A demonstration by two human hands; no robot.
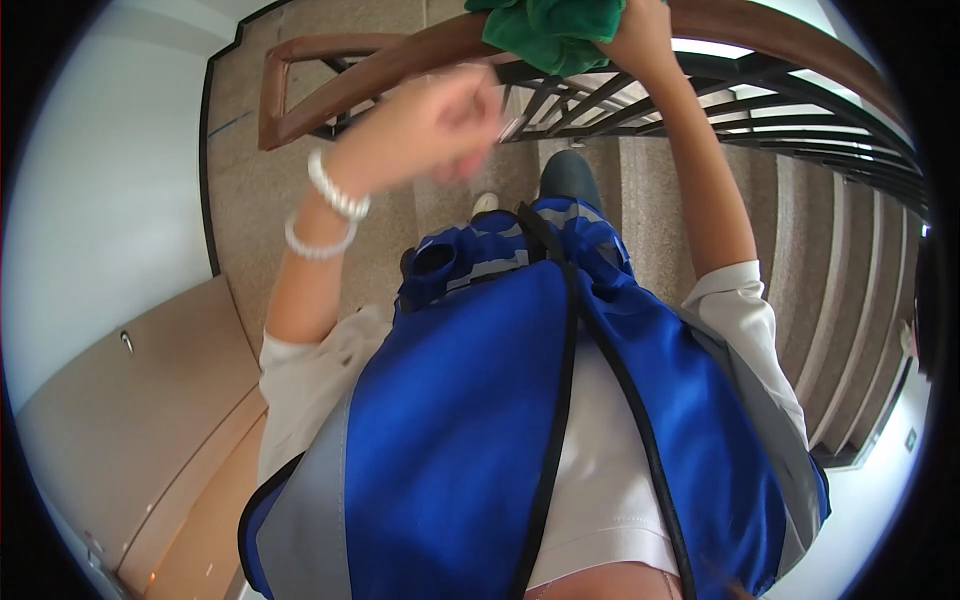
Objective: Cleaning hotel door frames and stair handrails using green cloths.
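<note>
At the top, my right hand [637,37] is closed on a green cloth [562,34], which lies bunched over the curved brown handrail [420,49]. My left hand [450,120] is raised left of the cloth, just below the rail in the picture. It is blurred, with its fingers partly curled; whether it holds anything cannot be told. Two pale beaded bracelets [337,187] circle the left wrist. Below both hands are the open blue vest [457,375] with grey bands and the white shirt that I wear.
Stair steps [787,247] run along the right, beside a railing of black bars [795,120]. A speckled floor [240,180] lies at the left, by a white wall [105,187] and a door [165,367] with a metal handle. One dark shoe [570,176] is near the railing's foot.
</note>
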